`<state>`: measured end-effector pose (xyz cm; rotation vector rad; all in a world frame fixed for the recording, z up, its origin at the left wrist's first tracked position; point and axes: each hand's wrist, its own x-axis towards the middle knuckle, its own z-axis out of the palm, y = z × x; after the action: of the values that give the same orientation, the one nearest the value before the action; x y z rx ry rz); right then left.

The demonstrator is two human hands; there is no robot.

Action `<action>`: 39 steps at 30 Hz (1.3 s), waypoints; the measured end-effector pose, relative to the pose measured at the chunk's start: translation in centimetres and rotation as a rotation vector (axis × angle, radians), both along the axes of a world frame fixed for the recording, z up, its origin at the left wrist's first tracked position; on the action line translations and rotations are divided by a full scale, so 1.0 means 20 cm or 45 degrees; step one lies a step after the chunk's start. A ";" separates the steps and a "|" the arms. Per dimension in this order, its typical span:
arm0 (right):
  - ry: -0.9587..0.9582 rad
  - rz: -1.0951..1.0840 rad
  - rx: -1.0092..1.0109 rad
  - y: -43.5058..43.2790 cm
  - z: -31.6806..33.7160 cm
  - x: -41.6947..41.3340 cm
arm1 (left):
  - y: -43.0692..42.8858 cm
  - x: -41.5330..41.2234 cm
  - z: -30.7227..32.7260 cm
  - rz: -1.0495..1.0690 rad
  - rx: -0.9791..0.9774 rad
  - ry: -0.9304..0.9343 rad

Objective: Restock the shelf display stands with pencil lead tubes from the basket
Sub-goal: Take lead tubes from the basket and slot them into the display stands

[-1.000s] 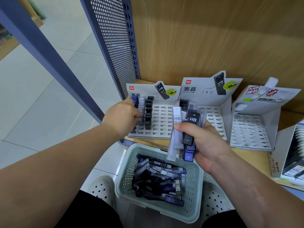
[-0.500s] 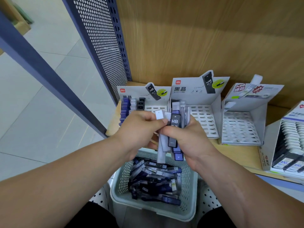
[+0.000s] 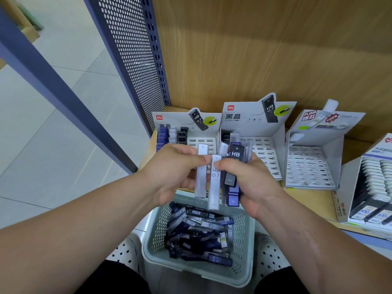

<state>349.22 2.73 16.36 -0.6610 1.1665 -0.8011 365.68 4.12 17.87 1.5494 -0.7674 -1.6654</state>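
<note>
Your left hand (image 3: 176,175) pinches one frosted, pale, flat pencil lead tube (image 3: 201,172) between thumb and curled fingers. Its long axis runs nearly upright, with the cap end toward the shelf back and the lower end hanging over the basket. Your right hand (image 3: 252,183) is curled around a bundle of tubes (image 3: 233,166) standing the same way: a clear one marked HB 0.7, a black one marked HB, a blue one low in the fist and more clear ones behind. The exact number cannot be told. The two hands meet thumb to thumb just above the one pale green perforated plastic basket (image 3: 197,274), which sits between your two white perforated shoes (image 3: 121,253). In it, loose blue, black and clear tubes (image 3: 199,232) lie flat, pointing every way.

Four white cardboard display stands sit on the light wooden shelf (image 3: 307,200) against a wood-grain back panel (image 3: 254,49):
- The left stand (image 3: 184,122) has blue, white and black tubes in its left columns.
- The second stand (image 3: 254,115) has a few dark tubes at its left.
- The third stand (image 3: 318,145) shows its slotted tray.
- The right-hand stand (image 3: 373,187) holds rows of pale-capped tubes.

A blue perforated metal side panel (image 3: 131,49) closes the shelf's left end, and pale floor tiles (image 3: 63,102) lie beyond it.
</note>
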 end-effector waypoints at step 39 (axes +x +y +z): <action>0.113 -0.072 -0.048 0.00 -0.03 -0.02 | -0.08 0.42 -0.28 -0.393 -0.634 -1.484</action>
<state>348.78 2.72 15.69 -0.7033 1.2580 -0.8506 374.05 2.53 12.37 1.9923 -1.8994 -0.4838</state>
